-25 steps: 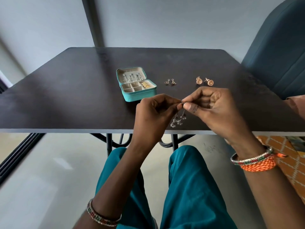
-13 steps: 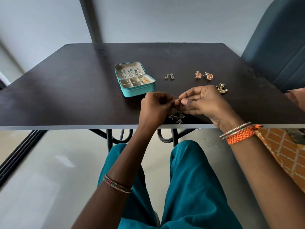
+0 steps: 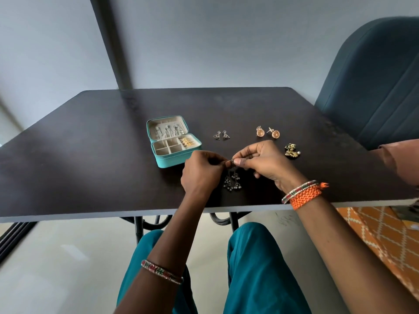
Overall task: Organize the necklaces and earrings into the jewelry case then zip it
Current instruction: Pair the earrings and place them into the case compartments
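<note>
A teal jewelry case (image 3: 174,160) lies open on the dark table (image 3: 90,155), with necklaces in its lid and gold earrings in one compartment. My left hand (image 3: 200,173) and my right hand (image 3: 263,162) meet just right of the case and pinch the top of a dark dangling earring (image 3: 231,181), whose beaded strands hang down to the tabletop. Behind my hands lie a pair of small silver triangle earrings (image 3: 221,135) and a pair of round rose-gold earrings (image 3: 268,133). A dark and gold earring pair (image 3: 292,150) lies right of my right hand.
A teal upholstered chair (image 3: 374,87) stands at the table's right rear corner. An orange patterned cloth (image 3: 381,234) lies low on the right. My legs in teal trousers (image 3: 249,268) are under the table's front edge.
Both hands have moved forward over the table with the dangling earring, closer to the case. The dark and gold pair has come into view beside my right hand.
</note>
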Tool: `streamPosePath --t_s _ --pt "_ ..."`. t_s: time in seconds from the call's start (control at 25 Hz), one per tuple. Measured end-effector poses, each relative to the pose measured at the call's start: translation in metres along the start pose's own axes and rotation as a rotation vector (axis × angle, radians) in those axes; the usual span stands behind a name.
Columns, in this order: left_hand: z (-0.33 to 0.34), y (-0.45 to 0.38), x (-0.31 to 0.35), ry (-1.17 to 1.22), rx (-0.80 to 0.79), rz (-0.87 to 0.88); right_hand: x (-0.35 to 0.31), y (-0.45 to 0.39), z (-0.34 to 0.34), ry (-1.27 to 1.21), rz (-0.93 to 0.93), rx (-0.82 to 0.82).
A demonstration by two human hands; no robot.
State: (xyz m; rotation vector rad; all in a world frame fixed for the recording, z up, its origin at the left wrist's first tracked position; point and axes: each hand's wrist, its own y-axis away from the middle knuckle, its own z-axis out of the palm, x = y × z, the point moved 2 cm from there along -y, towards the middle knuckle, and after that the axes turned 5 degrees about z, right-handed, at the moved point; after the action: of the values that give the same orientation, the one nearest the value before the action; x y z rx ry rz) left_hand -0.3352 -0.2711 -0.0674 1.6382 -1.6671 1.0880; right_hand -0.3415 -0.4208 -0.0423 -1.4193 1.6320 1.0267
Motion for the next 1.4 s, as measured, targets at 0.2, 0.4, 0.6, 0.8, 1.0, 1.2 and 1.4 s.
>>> streamPosePath --t_s 0.2,0.4,0.6,0.8,1.0,1.2,1.4 --pt "0.001 -0.007 -0.001 -0.070 -0.034 -0.012 0.002 -0.009 0.002 0.018 0.016 -0.006" --pt "0.002 -0.003 -0.001 -0.083 0.051 -0.006 0.007 -0.011 0.002 -0.009 0.024 0.028" --pt "0.004 0.000 -0.004 -0.053 0.126 0.026 0.010 -0.012 0.002 -0.021 -0.015 0.026" --pt "0.000 0.011 -0.005 0.182 0.280 0.077 0.013 0.002 -0.012 -0.163 -0.015 0.072" --pt "-0.010 0.027 0.022 0.372 0.265 0.206 0.015 0.027 -0.060 -0.149 -0.110 0.210" --pt "0.023 0.015 0.060 0.384 0.112 0.311 0.035 0.008 -0.112 -0.150 -0.109 0.431" --pt "0.089 0.003 0.075 0.301 0.039 0.248 0.068 -0.018 -0.117 -0.030 -0.011 0.429"
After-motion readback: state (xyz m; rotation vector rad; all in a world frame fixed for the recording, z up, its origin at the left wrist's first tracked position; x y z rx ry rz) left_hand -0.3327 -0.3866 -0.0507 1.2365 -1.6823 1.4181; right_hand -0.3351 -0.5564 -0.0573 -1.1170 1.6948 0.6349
